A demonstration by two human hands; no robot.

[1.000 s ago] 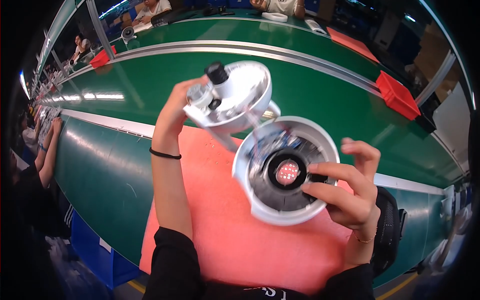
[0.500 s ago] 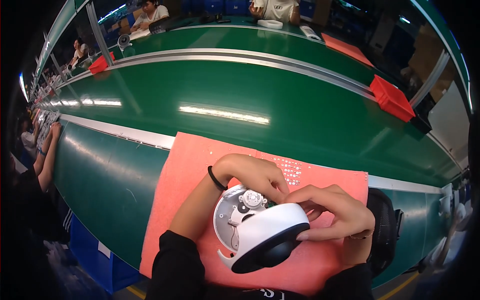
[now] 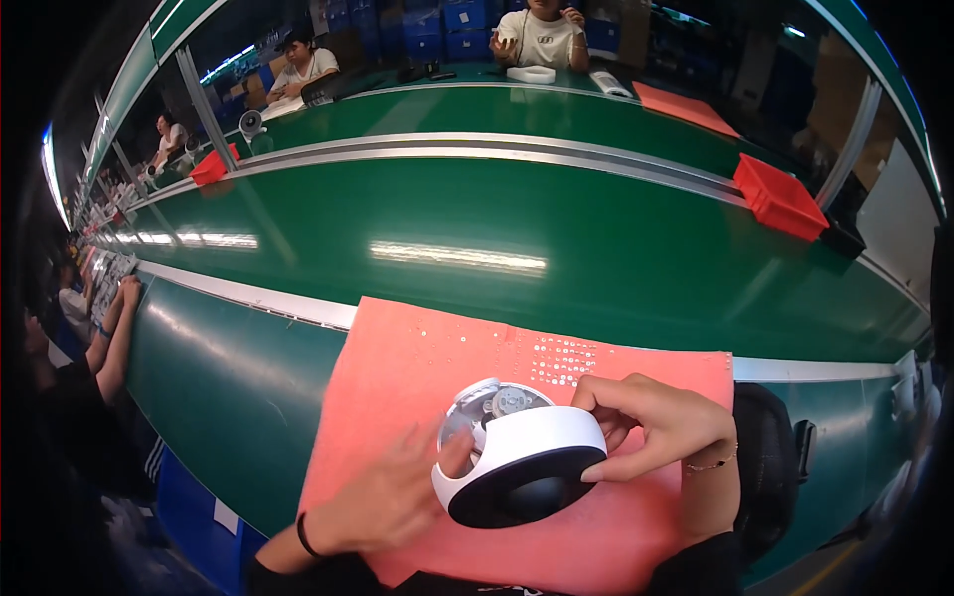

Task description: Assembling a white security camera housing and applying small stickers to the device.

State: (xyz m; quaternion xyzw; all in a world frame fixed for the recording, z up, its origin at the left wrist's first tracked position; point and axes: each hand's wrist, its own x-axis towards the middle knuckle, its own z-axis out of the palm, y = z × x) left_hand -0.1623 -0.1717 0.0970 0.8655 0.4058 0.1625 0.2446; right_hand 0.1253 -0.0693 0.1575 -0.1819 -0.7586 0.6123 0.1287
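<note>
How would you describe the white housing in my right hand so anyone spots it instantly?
Find the pink mat spread low in the view. Over it, your right hand grips a rounded white housing by its right side. Its broad black front sets it apart from the tiny shiny pieces in rows beyond it.

I noticed a black top (image 3: 442,584) with short sleeves (image 3: 701,568) and a pale marking (image 3: 512,590) at the frame's bottom edge. Behind the bare left hand (image 3: 388,487) ran a plain black band (image 3: 303,536); behind the right hand (image 3: 656,422), a fine beaded bracelet (image 3: 713,464).
</note>
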